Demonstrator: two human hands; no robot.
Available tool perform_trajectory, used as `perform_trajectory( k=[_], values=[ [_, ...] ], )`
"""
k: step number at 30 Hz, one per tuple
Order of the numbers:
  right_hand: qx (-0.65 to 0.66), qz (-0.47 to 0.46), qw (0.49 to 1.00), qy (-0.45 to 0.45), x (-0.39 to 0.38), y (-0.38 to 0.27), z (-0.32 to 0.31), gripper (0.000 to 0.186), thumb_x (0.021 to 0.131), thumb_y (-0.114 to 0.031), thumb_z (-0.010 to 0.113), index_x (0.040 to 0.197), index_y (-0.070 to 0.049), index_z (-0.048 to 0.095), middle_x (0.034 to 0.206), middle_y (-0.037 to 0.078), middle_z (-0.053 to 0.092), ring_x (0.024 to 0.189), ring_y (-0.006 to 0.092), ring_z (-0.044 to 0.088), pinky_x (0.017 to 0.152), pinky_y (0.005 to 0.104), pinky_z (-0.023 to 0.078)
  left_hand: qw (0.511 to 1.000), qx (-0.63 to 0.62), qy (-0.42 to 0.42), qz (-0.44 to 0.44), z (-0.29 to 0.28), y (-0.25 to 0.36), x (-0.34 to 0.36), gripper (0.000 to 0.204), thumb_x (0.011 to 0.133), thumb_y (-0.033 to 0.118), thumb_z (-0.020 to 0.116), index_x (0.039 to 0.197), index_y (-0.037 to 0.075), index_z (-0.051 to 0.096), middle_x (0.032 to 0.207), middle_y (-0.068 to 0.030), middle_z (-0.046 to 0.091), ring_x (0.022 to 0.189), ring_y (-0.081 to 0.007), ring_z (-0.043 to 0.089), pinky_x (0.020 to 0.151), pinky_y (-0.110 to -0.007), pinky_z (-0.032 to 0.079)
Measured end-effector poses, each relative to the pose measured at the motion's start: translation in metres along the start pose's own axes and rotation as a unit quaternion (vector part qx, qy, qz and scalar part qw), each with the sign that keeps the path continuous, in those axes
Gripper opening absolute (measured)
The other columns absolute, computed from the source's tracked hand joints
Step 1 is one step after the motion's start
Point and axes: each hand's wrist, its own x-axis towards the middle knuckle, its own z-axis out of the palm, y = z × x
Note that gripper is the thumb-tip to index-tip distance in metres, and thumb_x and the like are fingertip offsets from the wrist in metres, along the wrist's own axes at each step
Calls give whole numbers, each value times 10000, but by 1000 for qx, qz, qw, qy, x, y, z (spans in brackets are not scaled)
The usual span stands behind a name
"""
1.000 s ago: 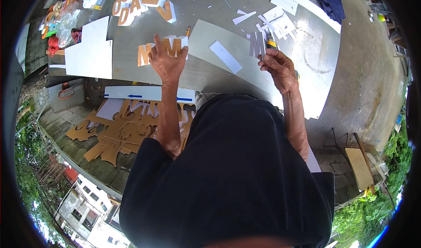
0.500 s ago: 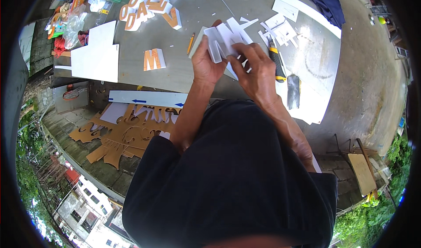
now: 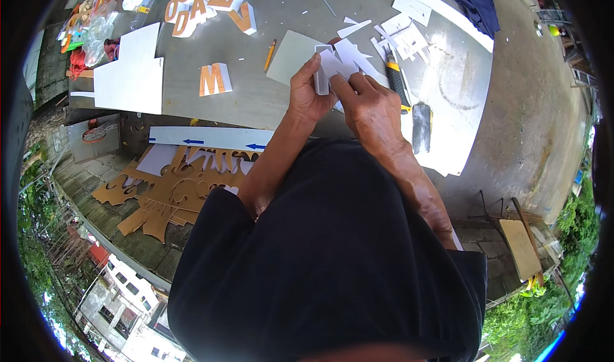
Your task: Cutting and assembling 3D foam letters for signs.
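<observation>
The white letter [image 3: 331, 62] looked light and fairly stiff, as if made of thin board or plastic. Its smooth faces might slip a little under dry fingers, and the narrow points towards three o'clock seemed the likeliest part to bend or snap. The upright side wall at nine o'clock probably gave the surest hold, with only a gentle squeeze. The letter was over the bench [image 3: 252, 96], at twelve o'clock from the person's chest; whether it was one piece or several could not be told.

The left hand [image 3: 308, 92] had its fingers closed round that side wall, thumb on the near face and a fingertip showing past the far edge. The right hand [image 3: 374, 112] had its fingers bent and nearly together, holding the letter from five o'clock; their exact contact was partly hidden.

Around the held letter, a brown-faced letter [image 3: 215, 79] stood near nine o'clock, a pencil [image 3: 270, 55] lay closer that way, and a knife [image 3: 398, 84] rested near three.
</observation>
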Motion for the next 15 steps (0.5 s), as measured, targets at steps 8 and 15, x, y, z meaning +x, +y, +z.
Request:
perform_trajectory(
  k=[8, 15],
  values=[
    [2, -3, 1000, 0, -10, 2, 8, 342, 690, 1, 705, 1017, -21, 610, 885, 99, 616, 838, 264, 694, 632, 374, 570, 996, 70, 45, 10, -7, -2, 1, 584, 912, 348, 586, 1373, -5, 519, 1201, -186, 662, 1097, -358, 665, 965, -446, 545],
    [-24, -30, 999, -9, -2, 6, 5, 324, 719, -16, 692, 1030, 6, 603, 891, 110, 608, 833, 264, 692, 632, 370, 569, 996, 78, 44, 10, -9, 4, 8, 553, 885, 309, 606, 1340, 2, 542, 1156, -179, 683, 1083, -331, 695, 953, -428, 561]
  ],
)
